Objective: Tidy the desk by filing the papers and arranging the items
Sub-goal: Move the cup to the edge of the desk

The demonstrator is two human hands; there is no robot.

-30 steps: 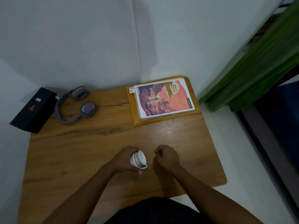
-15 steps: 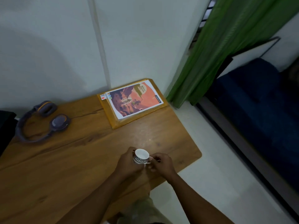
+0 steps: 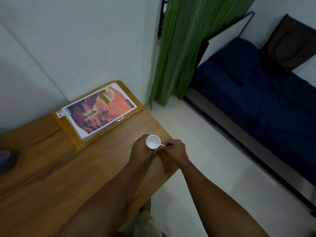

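A small white cup [image 3: 153, 142] stands upright with its mouth facing up, just above the right edge of the wooden desk [image 3: 51, 168]. My left hand [image 3: 141, 149] wraps around its body. My right hand [image 3: 174, 150] pinches its handle on the right side. At the back right corner of the desk lies a yellow folder [image 3: 80, 142] with a printed orange and brown sheet [image 3: 99, 110] in a clear sleeve on top. One ear cup of the grey headphones [image 3: 6, 158] shows at the left frame edge.
White walls stand behind the desk. A green curtain [image 3: 181, 52] hangs to the right of it. White floor [image 3: 205, 151] lies past the desk's right edge, then a dark blue sofa [image 3: 265, 93] with a brown cushion [image 3: 290, 43].
The cup has turned from tilted sideways to upright, and my right hand has closed on its handle. The view has swung right, so the black box and most of the headphones have left the frame.
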